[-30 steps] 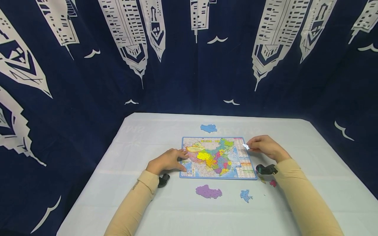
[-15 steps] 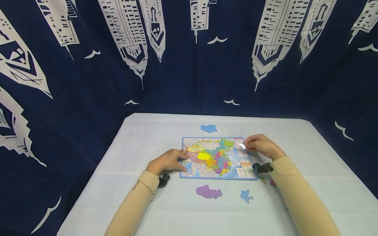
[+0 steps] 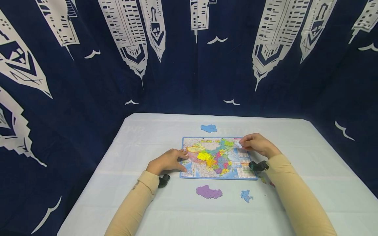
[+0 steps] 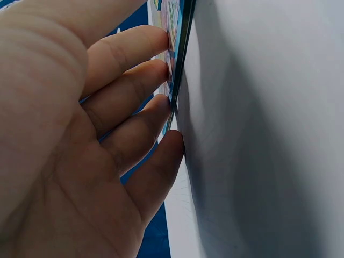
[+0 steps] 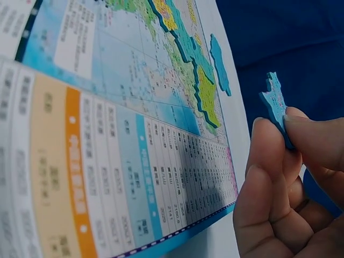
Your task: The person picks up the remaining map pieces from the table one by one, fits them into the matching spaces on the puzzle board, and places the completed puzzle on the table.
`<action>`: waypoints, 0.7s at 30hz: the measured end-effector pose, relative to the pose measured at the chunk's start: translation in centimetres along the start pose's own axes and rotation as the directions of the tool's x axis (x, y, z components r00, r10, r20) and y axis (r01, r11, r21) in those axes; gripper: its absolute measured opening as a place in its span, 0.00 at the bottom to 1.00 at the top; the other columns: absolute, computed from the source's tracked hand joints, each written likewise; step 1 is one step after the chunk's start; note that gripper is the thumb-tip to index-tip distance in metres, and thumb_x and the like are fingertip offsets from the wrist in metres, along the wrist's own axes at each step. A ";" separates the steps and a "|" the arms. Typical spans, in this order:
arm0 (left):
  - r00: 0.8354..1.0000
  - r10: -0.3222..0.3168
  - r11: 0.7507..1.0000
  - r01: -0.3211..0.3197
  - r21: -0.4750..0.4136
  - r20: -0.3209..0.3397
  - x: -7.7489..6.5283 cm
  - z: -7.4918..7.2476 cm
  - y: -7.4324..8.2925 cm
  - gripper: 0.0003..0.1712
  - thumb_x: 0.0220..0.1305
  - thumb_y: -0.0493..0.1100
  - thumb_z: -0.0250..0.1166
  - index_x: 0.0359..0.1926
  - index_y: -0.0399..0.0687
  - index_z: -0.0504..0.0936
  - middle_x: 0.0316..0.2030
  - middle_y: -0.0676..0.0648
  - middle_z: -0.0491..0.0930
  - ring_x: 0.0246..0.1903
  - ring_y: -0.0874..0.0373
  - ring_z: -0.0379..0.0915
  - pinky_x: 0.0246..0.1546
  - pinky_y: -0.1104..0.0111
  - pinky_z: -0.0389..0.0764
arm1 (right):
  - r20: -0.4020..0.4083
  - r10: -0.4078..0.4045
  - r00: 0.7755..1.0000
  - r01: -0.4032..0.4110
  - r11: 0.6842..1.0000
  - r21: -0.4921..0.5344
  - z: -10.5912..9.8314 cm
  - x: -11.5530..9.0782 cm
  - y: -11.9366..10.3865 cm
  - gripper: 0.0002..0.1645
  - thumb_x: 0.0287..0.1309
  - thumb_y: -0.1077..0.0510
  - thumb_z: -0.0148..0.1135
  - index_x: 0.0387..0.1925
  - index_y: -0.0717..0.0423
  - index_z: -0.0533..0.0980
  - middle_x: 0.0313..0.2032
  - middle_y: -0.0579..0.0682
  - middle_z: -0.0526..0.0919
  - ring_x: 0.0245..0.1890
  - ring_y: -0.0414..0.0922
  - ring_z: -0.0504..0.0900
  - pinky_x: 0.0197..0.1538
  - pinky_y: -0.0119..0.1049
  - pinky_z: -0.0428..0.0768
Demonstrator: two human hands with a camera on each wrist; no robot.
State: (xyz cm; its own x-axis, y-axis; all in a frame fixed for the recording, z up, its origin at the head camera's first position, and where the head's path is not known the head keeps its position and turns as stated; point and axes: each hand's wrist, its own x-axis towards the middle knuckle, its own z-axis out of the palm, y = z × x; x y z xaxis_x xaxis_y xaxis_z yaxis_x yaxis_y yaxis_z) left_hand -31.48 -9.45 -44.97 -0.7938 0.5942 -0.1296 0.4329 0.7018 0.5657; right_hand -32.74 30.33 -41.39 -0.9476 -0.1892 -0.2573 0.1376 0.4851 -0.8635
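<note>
A map puzzle board (image 3: pixel 218 178) with a blue border lies on the table, coloured pieces set in its middle. My left hand (image 3: pixel 168 160) rests on the board's left edge, fingers extended and the thumb spread apart. In the left wrist view the fingertips (image 4: pixel 157 70) touch the border. Between thumb and forefinger, my right hand (image 3: pixel 259 144) pinches a small light blue puzzle piece (image 5: pixel 275 102). It holds the piece over the printed tables near the board's upper right corner. A green piece (image 5: pixel 206 97) sits raised on the map, close by in the right wrist view.
Beyond the board lies a blue puzzle piece (image 3: pixel 208 128). On the near side are a purple piece (image 3: pixel 209 192) and a jagged blue one (image 3: pixel 246 196). An olive piece (image 3: pixel 263 180) and a partly hidden red piece (image 3: pixel 272 184) lie by the right forearm.
My right hand has moved left with the light blue piece, from beside the board's right edge to over its upper right part. The left hand has stayed in place.
</note>
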 end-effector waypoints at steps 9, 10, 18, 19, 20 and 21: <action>1.000 -0.005 1.000 0.005 0.007 0.005 0.0 -0.1 0.0 0.38 0.49 0.50 0.79 0.62 0.47 0.80 0.72 0.50 0.67 0.76 0.50 0.54 0.78 0.51 0.55 | -0.004 0.016 1.000 -0.016 1.000 -0.014 0.3 0.5 -0.2 0.14 0.68 0.65 0.57 0.50 0.72 0.76 0.44 0.51 0.81 0.38 0.39 0.80 0.47 0.32 0.83; 1.000 -0.005 1.000 0.005 0.009 0.006 0.0 -0.1 0.0 0.37 0.49 0.50 0.79 0.62 0.47 0.80 0.72 0.50 0.67 0.76 0.50 0.54 0.78 0.51 0.54 | -0.006 0.019 1.000 -0.019 1.000 -0.014 0.4 0.6 -0.3 0.14 0.68 0.65 0.57 0.50 0.72 0.76 0.44 0.51 0.81 0.38 0.39 0.80 0.47 0.32 0.83; 1.000 0.005 1.000 -0.005 0.005 0.001 0.0 0.0 0.0 0.37 0.49 0.49 0.79 0.61 0.46 0.81 0.72 0.48 0.67 0.76 0.49 0.55 0.78 0.51 0.55 | -0.002 0.040 0.999 -0.040 0.999 0.001 0.7 1.2 -0.4 0.12 0.67 0.67 0.57 0.48 0.72 0.77 0.40 0.48 0.83 0.36 0.39 0.80 0.43 0.30 0.84; 1.000 0.002 1.000 -0.002 0.002 0.002 0.0 0.0 0.0 0.37 0.49 0.49 0.80 0.61 0.46 0.81 0.72 0.48 0.66 0.76 0.49 0.54 0.77 0.51 0.56 | -0.002 0.042 0.999 -0.042 0.999 0.000 0.8 1.3 -0.4 0.12 0.67 0.67 0.56 0.48 0.71 0.78 0.40 0.48 0.82 0.36 0.39 0.80 0.43 0.30 0.84; 1.000 -0.002 1.000 0.002 -0.002 0.002 0.0 0.0 0.0 0.37 0.49 0.49 0.80 0.61 0.46 0.81 0.72 0.48 0.66 0.76 0.50 0.54 0.77 0.52 0.56 | 0.000 0.041 0.999 -0.041 0.999 -0.003 0.8 1.3 -0.4 0.12 0.67 0.67 0.56 0.48 0.71 0.78 0.40 0.49 0.82 0.36 0.38 0.80 0.43 0.30 0.83; 1.000 -0.006 1.000 0.006 -0.006 0.002 -0.1 0.0 0.1 0.37 0.49 0.49 0.80 0.61 0.46 0.81 0.72 0.48 0.66 0.76 0.50 0.55 0.77 0.53 0.57 | 0.000 0.042 0.999 -0.042 0.999 -0.003 0.9 1.4 -0.5 0.12 0.67 0.67 0.56 0.48 0.71 0.78 0.40 0.49 0.82 0.36 0.38 0.80 0.43 0.30 0.83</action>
State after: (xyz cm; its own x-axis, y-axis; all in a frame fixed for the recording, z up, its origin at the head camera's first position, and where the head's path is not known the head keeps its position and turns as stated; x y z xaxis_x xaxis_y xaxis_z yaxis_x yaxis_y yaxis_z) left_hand -31.41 -9.44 -44.92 -0.7954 0.5909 -0.1348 0.4256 0.7029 0.5699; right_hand -33.86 29.11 -41.72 -0.9411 -0.1686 -0.2930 0.1761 0.4955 -0.8506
